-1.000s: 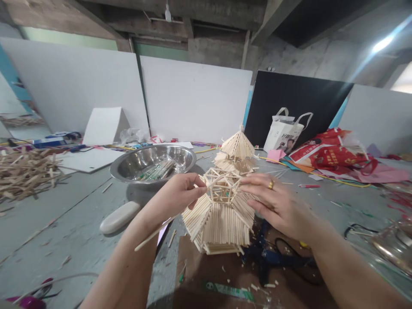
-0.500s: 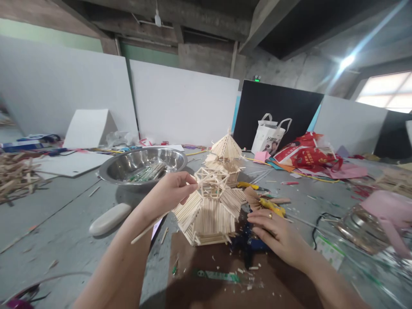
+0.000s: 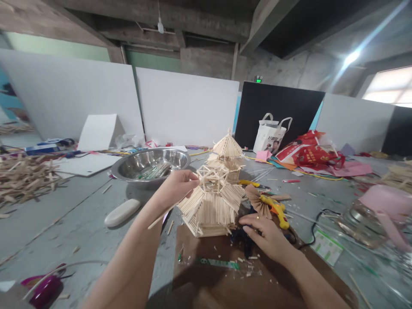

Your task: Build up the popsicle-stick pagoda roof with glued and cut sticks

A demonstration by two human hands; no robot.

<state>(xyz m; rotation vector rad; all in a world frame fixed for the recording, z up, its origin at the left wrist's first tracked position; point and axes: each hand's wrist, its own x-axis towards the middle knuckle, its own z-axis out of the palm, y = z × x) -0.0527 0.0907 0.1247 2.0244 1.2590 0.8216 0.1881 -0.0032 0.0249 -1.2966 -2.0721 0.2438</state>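
Observation:
My left hand (image 3: 183, 185) is closed, its fingertips pinched beside the openwork top tier of a pagoda-like model (image 3: 209, 212) built from thin wooden sticks. A slim wooden stick (image 3: 156, 221) runs out from beneath this hand toward the lower left. To the right of the model, my right hand (image 3: 265, 234) has its fingers stretched out, thumb and forefinger apart. They reach over a dark blue object (image 3: 245, 243), mostly covered, whose kind I cannot make out. Behind the model stands a taller stick tower (image 3: 227, 146) with a pointed roof.
A steel basin (image 3: 117, 171) with wrapped sticks stands back left, near a white oval object (image 3: 122, 213). A yellow glue gun (image 3: 277, 210) and folded brown paper fan (image 3: 256, 198) lie right. A brown board (image 3: 193, 279) carries scraps. A pink-lidded glass pot (image 3: 360, 225) sits far right.
My right hand has shifted left over the dark blue object, nearer the model. My left hand stays by the top tier. The whole view has shifted slightly, showing more of the left side.

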